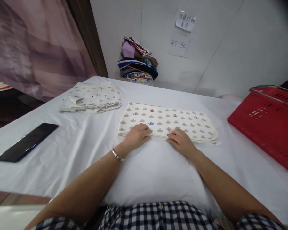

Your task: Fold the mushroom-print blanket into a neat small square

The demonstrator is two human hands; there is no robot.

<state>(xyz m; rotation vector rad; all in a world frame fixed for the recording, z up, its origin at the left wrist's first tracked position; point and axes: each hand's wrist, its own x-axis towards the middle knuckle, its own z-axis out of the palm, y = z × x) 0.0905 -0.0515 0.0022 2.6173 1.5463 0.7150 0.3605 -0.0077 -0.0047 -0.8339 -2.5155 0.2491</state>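
Observation:
A white cloth (163,119), printed with grey shapes and a few coloured ones, lies folded into a long flat rectangle on the table. At its near edge, left of the middle, my left hand (138,135) has the thumb below and the fingers on top, pinching the layers. My right hand (181,140) grips the same edge a little farther right, fingers curled over it. The thumbs are partly hidden against the cloth. Farther back on the left is a second patterned cloth (93,95), loosely folded, with neither hand touching it.
The table wears a white cover (86,159). A dark flat phone-like slab (27,142) rests at the left. On the right stands a red basket (266,124) with a metal handle. A pile of folded fabrics (139,62) is against the wall, beside paper notes (180,43).

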